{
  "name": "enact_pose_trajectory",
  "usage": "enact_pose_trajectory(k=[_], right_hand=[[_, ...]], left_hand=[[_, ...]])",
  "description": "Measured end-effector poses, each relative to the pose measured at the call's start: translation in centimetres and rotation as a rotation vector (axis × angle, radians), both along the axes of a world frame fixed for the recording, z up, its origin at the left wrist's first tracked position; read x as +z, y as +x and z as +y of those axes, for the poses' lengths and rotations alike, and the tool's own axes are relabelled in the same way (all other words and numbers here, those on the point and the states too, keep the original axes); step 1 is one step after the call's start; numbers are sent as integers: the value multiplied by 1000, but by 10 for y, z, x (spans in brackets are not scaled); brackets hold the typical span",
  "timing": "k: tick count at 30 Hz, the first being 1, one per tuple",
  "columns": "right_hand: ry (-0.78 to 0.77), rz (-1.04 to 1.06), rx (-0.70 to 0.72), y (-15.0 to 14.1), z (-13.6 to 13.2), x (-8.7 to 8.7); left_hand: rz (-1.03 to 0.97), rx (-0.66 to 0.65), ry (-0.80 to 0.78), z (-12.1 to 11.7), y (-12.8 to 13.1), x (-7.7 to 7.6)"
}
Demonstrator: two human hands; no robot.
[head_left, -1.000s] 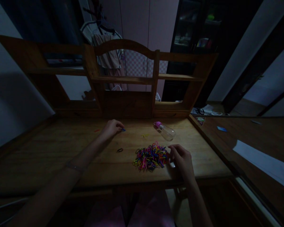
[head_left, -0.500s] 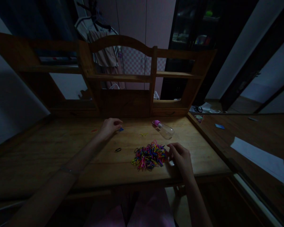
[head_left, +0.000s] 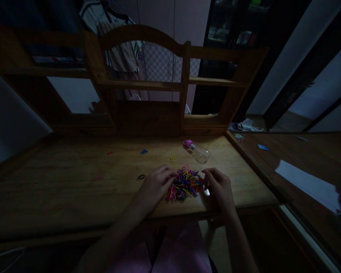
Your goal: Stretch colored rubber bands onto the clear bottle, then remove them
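Observation:
A heap of small colourful elastic hair ties [head_left: 185,185] lies near the desk's front edge. My left hand [head_left: 159,181] is at the heap's left side, fingers bent together against the ties; what they pinch is hidden. At the right side, my right hand [head_left: 218,185] has its fingers curled in at the border of the heap, and their tips are too dark to read. Apart from the heap lie a blue cluster [head_left: 143,151], a yellow cluster [head_left: 172,158], a black tie [head_left: 141,176], a red tie [head_left: 110,153] and a pink tie [head_left: 99,178].
A clear bottle with a pink cap [head_left: 199,152] lies on its side behind the heap. Wooden shelving [head_left: 147,86] rises along the desk's back. On the brown surface at right are white paper [head_left: 308,185] and a small blue card [head_left: 263,147].
My left hand has left the blue ties on the desk and come back right and nearer to the heap. My right hand stays at the heap's right side. The view tilts slightly downward.

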State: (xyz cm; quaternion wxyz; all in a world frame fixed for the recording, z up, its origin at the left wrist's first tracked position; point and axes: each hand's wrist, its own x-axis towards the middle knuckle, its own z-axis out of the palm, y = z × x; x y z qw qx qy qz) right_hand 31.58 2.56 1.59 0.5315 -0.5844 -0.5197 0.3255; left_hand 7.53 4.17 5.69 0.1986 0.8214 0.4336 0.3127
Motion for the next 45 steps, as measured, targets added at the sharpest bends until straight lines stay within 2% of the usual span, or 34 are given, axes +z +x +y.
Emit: enact_pose_trajectory(k=[6,17,25,31,36,45], right_hand=[[-7,-2,-9,1,0,-2],[-15,-1,-19,-1,-1,0],[-6,-11,-4,1,0,-1],[-3,-24,-3,2,0,-3],[3,-48,-19,2,0,-4],[-1,-27,-22,0,0,-2]], left_hand=[[156,-116,137,8,15,-15],[212,-132,105,13,20,-16],[-24,-133,-19,15,14,-17],[-152,-75,-89,17,11,-17],[-233,-40,-220,17,8,-16],[-420,-74,-379,21,5,-22]])
